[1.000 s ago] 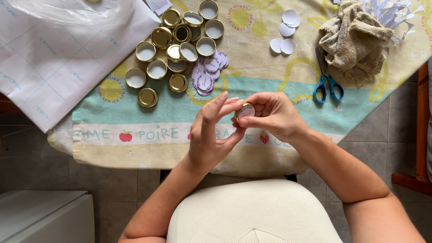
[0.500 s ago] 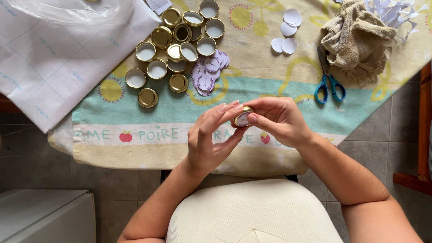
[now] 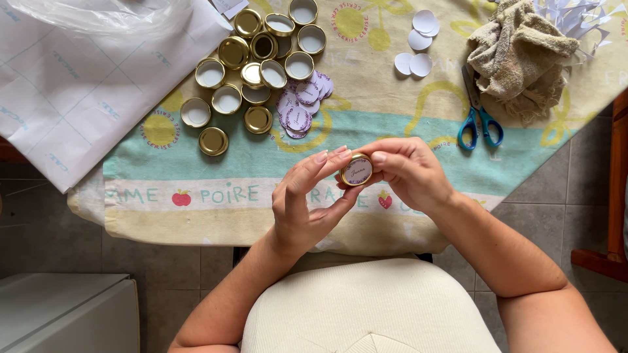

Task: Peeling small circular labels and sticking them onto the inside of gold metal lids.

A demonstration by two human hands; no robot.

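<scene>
gold lid | pinched between left hand, right hand

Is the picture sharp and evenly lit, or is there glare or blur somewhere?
Head view: soft, even daylight with faint shadows; both hands, left and right, and the small gold lid look sharp; mild shine on the gold lids; no clear distortion.

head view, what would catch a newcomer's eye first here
Most likely the small gold lid with a round purple label on it, held at the centre between the left hand and the right hand above the table edge. Next, the cluster of gold lids at the upper left of the fruit-print tablecloth, beside a pile of purple round labels. Blue-handled scissors lie to the right, below a crumpled beige towel.
</scene>
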